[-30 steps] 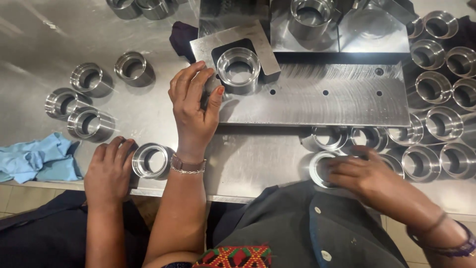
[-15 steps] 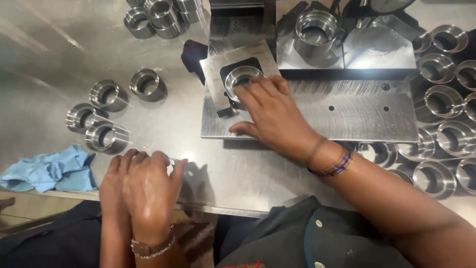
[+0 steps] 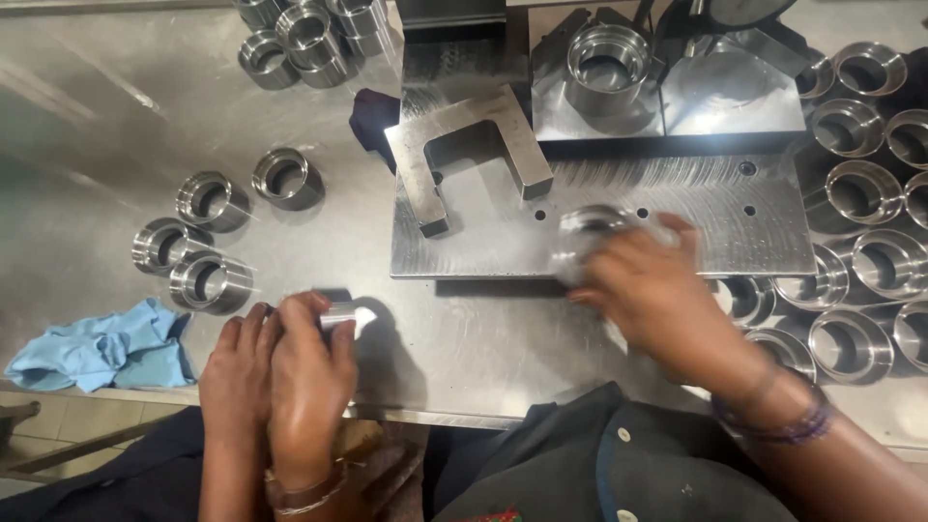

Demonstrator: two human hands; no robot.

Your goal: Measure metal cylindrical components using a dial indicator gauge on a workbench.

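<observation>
My right hand (image 3: 657, 300) is shut on a shiny metal ring (image 3: 590, 230), blurred by motion, just above the steel base plate (image 3: 744, 232). The U-shaped steel block (image 3: 474, 135) on that plate stands empty. My left hand (image 3: 307, 382), with a bangle at the wrist, is closed over another metal ring (image 3: 346, 314) on the table near the front edge. A second hand (image 3: 232, 377), which seems to be another person's, lies pressed against its left side. One ring (image 3: 607, 58) sits in the fixture behind the plate.
Three loose rings (image 3: 208, 280) and a fourth (image 3: 287, 177) lie on the steel table at left. Several more (image 3: 309, 39) are at the back and many (image 3: 860, 193) crowd the right side. A blue cloth (image 3: 106, 348) lies at the front left edge.
My right hand has lifted the ring out of the U-shaped block and drawn it right and toward me. My left hand stays over its ring by the front edge.
</observation>
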